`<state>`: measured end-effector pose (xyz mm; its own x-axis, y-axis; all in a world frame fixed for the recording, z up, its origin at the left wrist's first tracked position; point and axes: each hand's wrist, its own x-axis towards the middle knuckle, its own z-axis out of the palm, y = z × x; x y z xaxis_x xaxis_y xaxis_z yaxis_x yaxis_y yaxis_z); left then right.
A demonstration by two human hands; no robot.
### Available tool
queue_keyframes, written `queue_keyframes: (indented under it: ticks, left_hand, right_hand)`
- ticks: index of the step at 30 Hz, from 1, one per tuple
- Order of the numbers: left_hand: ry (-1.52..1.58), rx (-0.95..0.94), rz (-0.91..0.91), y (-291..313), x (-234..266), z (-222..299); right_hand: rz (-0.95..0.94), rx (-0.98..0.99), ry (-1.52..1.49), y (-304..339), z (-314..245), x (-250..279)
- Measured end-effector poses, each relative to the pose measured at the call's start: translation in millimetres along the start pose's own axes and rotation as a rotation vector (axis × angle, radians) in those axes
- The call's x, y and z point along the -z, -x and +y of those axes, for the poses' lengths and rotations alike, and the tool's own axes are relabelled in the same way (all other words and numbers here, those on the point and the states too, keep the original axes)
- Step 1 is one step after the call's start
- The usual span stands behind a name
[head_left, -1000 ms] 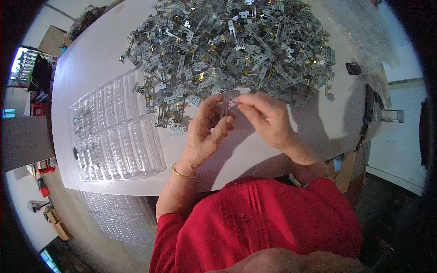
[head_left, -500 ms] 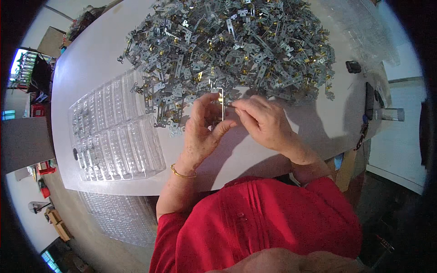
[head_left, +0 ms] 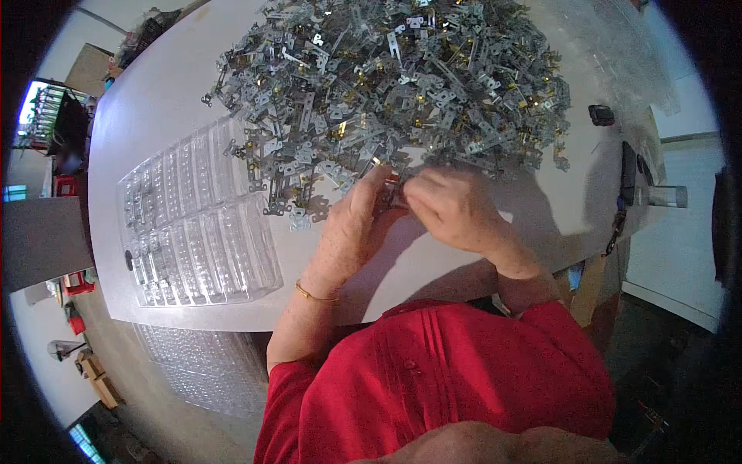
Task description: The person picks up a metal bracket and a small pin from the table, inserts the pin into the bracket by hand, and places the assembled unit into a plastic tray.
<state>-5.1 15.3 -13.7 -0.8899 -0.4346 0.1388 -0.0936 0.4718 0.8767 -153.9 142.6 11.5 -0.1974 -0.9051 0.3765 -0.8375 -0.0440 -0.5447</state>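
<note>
Left hand and right hand are pinching one small metal part together beside the pile; tray is lying left.

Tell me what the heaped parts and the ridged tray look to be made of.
Heaped parts: probably stamped sheet metal, dull grey with punched holes and glints; some brass-coloured bits. Ridged tray: likely thin clear moulded plastic, glossy, the white table showing through. Both hands, left hand and right hand, pinch one small part.
</note>
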Motion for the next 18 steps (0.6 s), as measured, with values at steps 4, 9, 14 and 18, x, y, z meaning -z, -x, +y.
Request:
queue_keyframes:
  ticks: [4, 9, 14, 18]
  left_hand:
    - [-0.071, -0.061, 0.025, 0, 0, -3]
    - [-0.034, -0.047, 0.053, -1, 4, 1]
    - [0.382, 0.063, -0.086, 3, 12, 3]
    - [0.641, 0.03, -0.358, 6, 8, 8]
  right_hand:
    - [-0.082, -0.006, 0.016, -1, -5, 2]
    - [-0.106, -0.148, -0.061, 0, 0, 10]
    - [0.161, -0.111, -0.228, -5, 4, 11]
    - [0.158, -0.113, -0.679, 0, 11, 4]
